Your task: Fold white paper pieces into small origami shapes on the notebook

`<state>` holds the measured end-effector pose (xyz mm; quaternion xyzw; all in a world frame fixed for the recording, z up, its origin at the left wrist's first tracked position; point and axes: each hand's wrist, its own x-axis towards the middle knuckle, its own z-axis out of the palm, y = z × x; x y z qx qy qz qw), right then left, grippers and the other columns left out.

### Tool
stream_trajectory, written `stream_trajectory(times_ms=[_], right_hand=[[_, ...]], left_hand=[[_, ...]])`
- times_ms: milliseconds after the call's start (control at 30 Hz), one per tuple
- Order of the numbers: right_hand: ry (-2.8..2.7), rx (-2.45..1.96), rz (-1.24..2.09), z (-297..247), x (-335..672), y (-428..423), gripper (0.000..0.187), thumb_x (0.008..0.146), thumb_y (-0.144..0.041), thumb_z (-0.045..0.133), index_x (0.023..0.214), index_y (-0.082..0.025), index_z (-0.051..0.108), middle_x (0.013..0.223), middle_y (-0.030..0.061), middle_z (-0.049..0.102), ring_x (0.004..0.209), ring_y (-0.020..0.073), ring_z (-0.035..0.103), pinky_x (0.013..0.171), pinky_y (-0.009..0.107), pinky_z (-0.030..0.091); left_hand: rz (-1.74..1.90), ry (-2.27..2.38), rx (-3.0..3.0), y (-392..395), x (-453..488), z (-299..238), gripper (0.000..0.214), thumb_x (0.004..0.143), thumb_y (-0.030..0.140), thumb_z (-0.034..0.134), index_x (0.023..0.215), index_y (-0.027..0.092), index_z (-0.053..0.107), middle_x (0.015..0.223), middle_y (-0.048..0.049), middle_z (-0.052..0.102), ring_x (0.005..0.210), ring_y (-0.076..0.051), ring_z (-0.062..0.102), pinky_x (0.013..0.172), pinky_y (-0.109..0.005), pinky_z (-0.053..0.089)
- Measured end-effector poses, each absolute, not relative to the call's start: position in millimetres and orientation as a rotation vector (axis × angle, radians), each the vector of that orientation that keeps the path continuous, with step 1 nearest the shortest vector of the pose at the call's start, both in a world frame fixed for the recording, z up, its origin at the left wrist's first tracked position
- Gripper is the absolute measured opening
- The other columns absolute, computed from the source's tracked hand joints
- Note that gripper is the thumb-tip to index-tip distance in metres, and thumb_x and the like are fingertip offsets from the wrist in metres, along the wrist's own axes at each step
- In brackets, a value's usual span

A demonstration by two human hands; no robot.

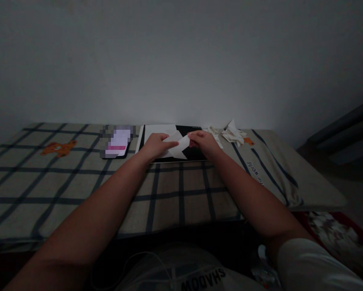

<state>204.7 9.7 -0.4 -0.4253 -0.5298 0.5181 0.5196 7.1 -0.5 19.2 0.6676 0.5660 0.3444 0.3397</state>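
Observation:
Both of my hands reach to the far side of a bed covered with a checked cloth [175,194]. My left hand [155,145] and my right hand [204,142] both pinch a white sheet of paper [179,147] that is partly folded into a pointed shape. The paper is held just over a black flat board [195,152] lying by the wall. More white paper [157,130] lies on the board's far left part.
A pile of folded white paper pieces [231,134] lies right of the board. A dark phone-like object with a blurred screen [117,142] lies left of it. The cloth has orange bear prints [58,148]. A grey wall stands close behind.

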Motion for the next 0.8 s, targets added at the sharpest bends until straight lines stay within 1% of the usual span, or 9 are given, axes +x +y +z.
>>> stream_trajectory(times_ms=[133, 267, 367, 433, 500, 567, 633, 700, 800], right_hand=[[-1.287, -1.040, 1.269, 2.1, 205.5, 8.0, 0.019, 0.076, -0.035, 0.065, 0.074, -0.016, 0.062, 0.064, -0.0001, 0.064, 0.057, 0.0087, 0.058, 0.057, 0.023, 0.052], [-1.331, -1.071, 1.216, 3.0, 207.1, 7.2, 0.014, 0.077, -0.029, 0.063, 0.074, -0.016, 0.060, 0.061, -0.0011, 0.062, 0.054, 0.0085, 0.058, 0.055, 0.022, 0.052], [-1.341, -1.097, 1.193, 2.8, 208.1, 6.9, 0.009, 0.077, -0.023, 0.063, 0.076, -0.016, 0.059, 0.061, -0.0006, 0.063, 0.054, 0.0091, 0.060, 0.056, 0.022, 0.052], [-1.331, -1.141, 1.183, 1.9, 208.4, 7.5, 0.007, 0.076, -0.020, 0.063, 0.077, -0.016, 0.058, 0.061, -0.0001, 0.064, 0.054, 0.0094, 0.061, 0.056, 0.023, 0.053], [-1.314, -1.204, 1.133, 0.0, 208.7, 9.2, 0.005, 0.076, -0.018, 0.061, 0.075, -0.016, 0.057, 0.060, 0.0004, 0.064, 0.053, 0.0096, 0.062, 0.056, 0.023, 0.053], [-1.298, -1.245, 1.056, -2.8, 209.0, 11.5, 0.006, 0.076, -0.016, 0.060, 0.073, -0.016, 0.054, 0.060, 0.0009, 0.064, 0.054, 0.0103, 0.062, 0.056, 0.024, 0.054], [-1.292, -1.283, 1.000, -5.9, 209.4, 13.8, 0.010, 0.074, -0.013, 0.059, 0.070, -0.017, 0.050, 0.060, 0.0011, 0.065, 0.054, 0.0110, 0.063, 0.056, 0.025, 0.054], [-1.321, -1.339, 0.969, -8.4, 210.2, 15.0, 0.014, 0.072, -0.011, 0.058, 0.068, -0.018, 0.047, 0.059, 0.0009, 0.065, 0.053, 0.0115, 0.063, 0.054, 0.025, 0.053], [-1.472, -1.459, 0.880, -10.0, 212.6, 15.0, 0.014, 0.070, -0.012, 0.059, 0.066, -0.020, 0.048, 0.056, -0.0002, 0.063, 0.051, 0.0122, 0.060, 0.051, 0.025, 0.049]], left_hand=[[0.884, 1.465, 1.741, -1.7, 6.7, 21.2, 0.025, 0.064, 0.041, 0.071, 0.069, 0.017, 0.068, 0.059, -0.0031, 0.061, 0.053, -0.015, 0.051, 0.049, -0.027, 0.033], [0.874, 1.503, 1.845, 0.6, 6.5, 20.3, 0.026, 0.064, 0.041, 0.072, 0.074, 0.017, 0.070, 0.067, -0.0050, 0.064, 0.062, -0.018, 0.057, 0.056, -0.029, 0.039], [1.021, 1.481, 1.920, 6.2, 6.3, 15.0, 0.037, 0.064, 0.039, 0.074, 0.093, 0.015, 0.069, 0.085, -0.0075, 0.068, 0.078, -0.021, 0.061, 0.070, -0.030, 0.045], [1.140, 1.445, 1.912, 10.0, 5.6, 10.8, 0.050, 0.068, 0.037, 0.072, 0.112, 0.015, 0.063, 0.096, -0.0084, 0.067, 0.084, -0.020, 0.061, 0.076, -0.030, 0.046], [1.237, 1.445, 1.945, 12.2, 4.7, 7.9, 0.059, 0.071, 0.033, 0.070, 0.124, 0.015, 0.054, 0.108, -0.0096, 0.065, 0.088, -0.018, 0.060, 0.080, -0.031, 0.047], [1.300, 1.461, 2.075, 11.8, 4.2, 6.6, 0.055, 0.075, 0.031, 0.067, 0.126, 0.016, 0.053, 0.118, -0.0104, 0.060, 0.097, -0.019, 0.058, 0.087, -0.033, 0.045], [1.273, 1.441, 2.278, 9.1, 5.2, 6.4, 0.041, 0.081, 0.033, 0.061, 0.119, 0.017, 0.059, 0.122, -0.0097, 0.058, 0.107, -0.021, 0.054, 0.095, -0.035, 0.040], [1.128, 1.386, 2.475, 5.3, 8.2, 5.5, 0.033, 0.087, 0.036, 0.053, 0.113, 0.019, 0.064, 0.120, -0.0086, 0.060, 0.114, -0.023, 0.051, 0.100, -0.038, 0.036], [0.842, 1.325, 2.650, 1.3, 14.3, 0.4, 0.038, 0.092, 0.039, 0.044, 0.117, 0.019, 0.063, 0.126, -0.0096, 0.058, 0.119, -0.026, 0.047, 0.101, -0.040, 0.034]])
